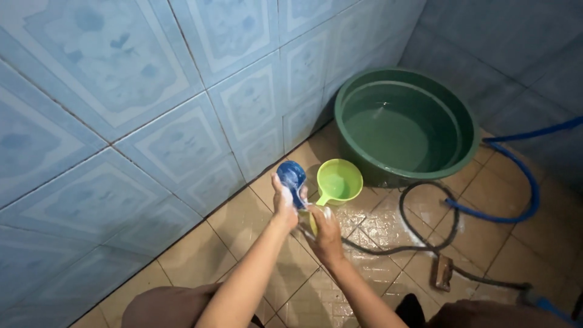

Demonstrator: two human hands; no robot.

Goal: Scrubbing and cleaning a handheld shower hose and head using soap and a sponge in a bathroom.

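two hands meet low over the wet tan floor tiles [388, 228], near the tiled wall. left hand [284, 200] grasps a blue scoop-shaped thing [292, 176], foam on the fingers; right hand [325, 234] closes on the handle of a green dipper [339, 181], which sits just beside the water-filled green basin [405, 124]. soapy skin slips, so a firm hold looks wise. what the blue thing is stays hard to make out; the dipper's handle is hidden.

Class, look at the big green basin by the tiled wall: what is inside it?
The green basin holds water, partly filling it, with a ripple on the surface. Nothing floats in view. The near wall hides the closest part of its bottom.
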